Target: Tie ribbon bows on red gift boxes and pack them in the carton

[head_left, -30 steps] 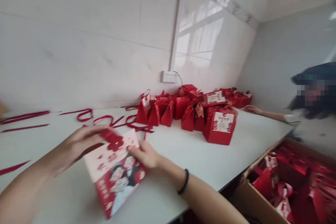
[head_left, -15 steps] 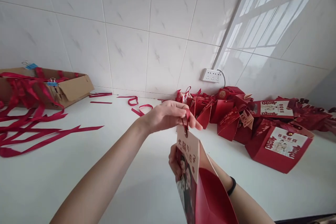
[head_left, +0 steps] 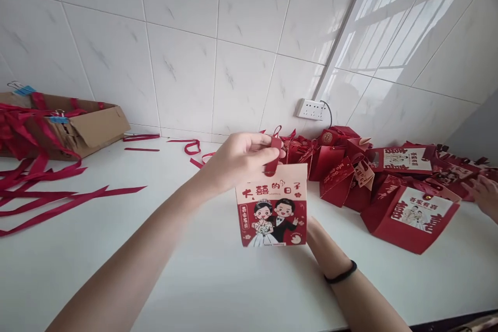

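Observation:
My left hand [head_left: 249,158] pinches a dark red ribbon [head_left: 275,155] that passes through the top of a red and cream gift box [head_left: 272,207]. The box's printed front, with a cartoon couple and Chinese characters, faces me above the white table [head_left: 187,280]. My right arm, with a black band at the wrist, reaches up behind the box. Most of my right hand [head_left: 310,228] is hidden by it, and its fingers do not show.
A cardboard box [head_left: 95,127] with red ribbons [head_left: 58,194] and blue clips stands at the left. Many red gift boxes [head_left: 412,218] crowd the right. A power strip [head_left: 310,109] is on the wall. Another person's hand [head_left: 486,194] reaches in at the far right.
The gift box has turned so its printed front faces me, and it has been raised. My right hand has gone behind it. Another person's hand has appeared at the far right.

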`<state>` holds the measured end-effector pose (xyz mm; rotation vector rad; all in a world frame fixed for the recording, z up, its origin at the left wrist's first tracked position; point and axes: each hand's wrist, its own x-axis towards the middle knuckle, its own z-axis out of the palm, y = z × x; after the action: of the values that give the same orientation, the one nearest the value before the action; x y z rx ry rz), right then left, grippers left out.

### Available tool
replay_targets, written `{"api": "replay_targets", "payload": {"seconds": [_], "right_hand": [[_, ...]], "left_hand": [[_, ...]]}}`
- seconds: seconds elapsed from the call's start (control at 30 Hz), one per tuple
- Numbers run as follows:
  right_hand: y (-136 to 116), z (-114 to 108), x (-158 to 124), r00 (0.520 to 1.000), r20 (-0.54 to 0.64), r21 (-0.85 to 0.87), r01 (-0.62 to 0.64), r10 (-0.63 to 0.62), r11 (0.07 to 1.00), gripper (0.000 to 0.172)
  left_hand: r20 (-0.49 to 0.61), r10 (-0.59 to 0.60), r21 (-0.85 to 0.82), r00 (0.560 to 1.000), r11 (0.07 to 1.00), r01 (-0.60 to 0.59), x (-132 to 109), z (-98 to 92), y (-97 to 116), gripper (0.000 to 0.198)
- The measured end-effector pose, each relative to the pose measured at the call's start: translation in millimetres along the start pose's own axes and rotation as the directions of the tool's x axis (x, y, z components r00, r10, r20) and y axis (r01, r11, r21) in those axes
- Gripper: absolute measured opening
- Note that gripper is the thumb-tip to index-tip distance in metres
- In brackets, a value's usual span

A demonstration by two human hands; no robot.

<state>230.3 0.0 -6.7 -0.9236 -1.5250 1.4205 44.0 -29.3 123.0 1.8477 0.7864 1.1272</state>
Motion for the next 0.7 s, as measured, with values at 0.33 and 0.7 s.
{"api": "replay_targets", "payload": {"seconds": [0.33, 0.7], "right_hand": [[3.2, -3.7, -0.1, 0.987, 0.136, 0.125, 0.067, -0.084, 0.99, 0.048], [1.0, -3.1, -5.8, 0.975, -0.032, 0.047, 0.22, -0.218, 0.974, 0.033]], "left_hand": [[-0.188, -0.01, 0.046, 0.982, 0.999, 0.019, 20.1, 3.4, -40.8, 0.027], [-0.121, -0.07, 0.056, 0.99, 0.995, 0.077, 17.2, 0.8, -35.4, 0.034]]}}
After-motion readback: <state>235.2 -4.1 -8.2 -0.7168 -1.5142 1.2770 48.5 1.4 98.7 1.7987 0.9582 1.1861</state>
